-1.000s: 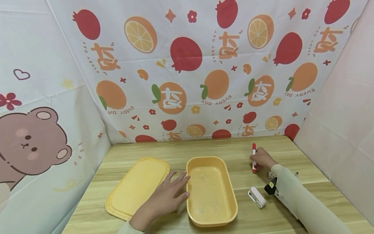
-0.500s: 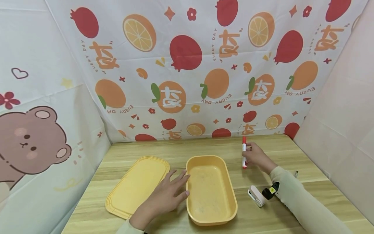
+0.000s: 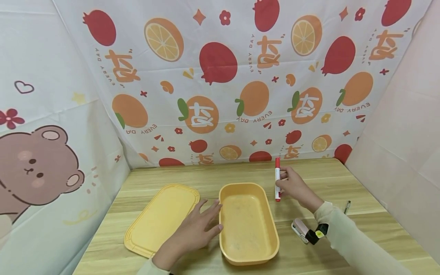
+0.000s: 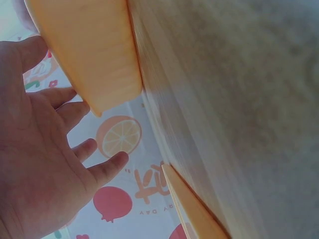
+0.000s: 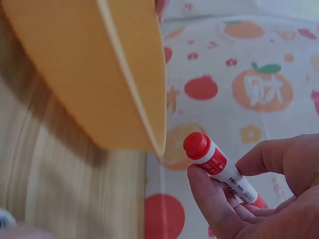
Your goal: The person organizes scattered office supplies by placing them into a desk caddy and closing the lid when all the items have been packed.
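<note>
A red-and-white marker [image 3: 277, 180] is pinched between the thumb and fingers of my right hand [image 3: 298, 188], to the right of the yellow box's far end. In the right wrist view the marker [image 5: 222, 169] shows its red end and printed label. The yellow box [image 3: 277, 240] is deep, with rounded corners and nothing inside. My left hand [image 3: 197, 229] touches the box's left rim with spread fingers. In the left wrist view, the fingertips of that hand [image 4: 50, 134] lie along the box's wall [image 4: 94, 55].
A flat yellow lid [image 3: 161, 217] lies left of the box, partly behind my left forearm. To the box's right sits a small white-and-pink stapler [image 3: 300, 229], partly covered by the wrist camera. A thin pen-like item [image 3: 347, 206] lies farther right. A fruit-print cloth [image 3: 220, 80] hangs behind the table.
My right hand has carried the marker leftward, from the table's right side toward the box. The thin item behind the sleeve has come more into view. My left hand stays at the rim.
</note>
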The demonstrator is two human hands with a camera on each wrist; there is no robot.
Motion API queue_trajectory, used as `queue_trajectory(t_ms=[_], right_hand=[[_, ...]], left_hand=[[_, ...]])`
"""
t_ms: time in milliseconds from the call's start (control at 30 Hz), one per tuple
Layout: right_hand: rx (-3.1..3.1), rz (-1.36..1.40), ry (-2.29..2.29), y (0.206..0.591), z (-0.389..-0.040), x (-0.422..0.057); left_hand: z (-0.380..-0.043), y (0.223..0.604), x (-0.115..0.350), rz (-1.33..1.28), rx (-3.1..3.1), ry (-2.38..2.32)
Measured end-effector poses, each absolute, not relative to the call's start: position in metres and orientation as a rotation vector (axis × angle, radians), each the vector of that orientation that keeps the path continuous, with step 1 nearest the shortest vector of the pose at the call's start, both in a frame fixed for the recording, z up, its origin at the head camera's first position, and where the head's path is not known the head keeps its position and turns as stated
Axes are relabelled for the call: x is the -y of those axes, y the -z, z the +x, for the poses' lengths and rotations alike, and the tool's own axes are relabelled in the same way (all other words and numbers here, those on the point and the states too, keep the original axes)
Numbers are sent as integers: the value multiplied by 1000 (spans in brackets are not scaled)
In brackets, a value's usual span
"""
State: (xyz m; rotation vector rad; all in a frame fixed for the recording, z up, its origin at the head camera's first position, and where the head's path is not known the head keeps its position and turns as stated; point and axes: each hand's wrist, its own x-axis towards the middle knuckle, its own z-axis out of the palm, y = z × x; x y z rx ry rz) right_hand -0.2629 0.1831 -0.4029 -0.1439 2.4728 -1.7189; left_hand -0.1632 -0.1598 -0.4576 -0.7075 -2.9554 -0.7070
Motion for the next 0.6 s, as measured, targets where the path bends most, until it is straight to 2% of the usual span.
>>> queue_trajectory(t_ms=[600], right_hand=[[-2282, -250, 1705, 411, -222, -133]], left_hand=[[-162, 455, 159, -663, 2965, 723]])
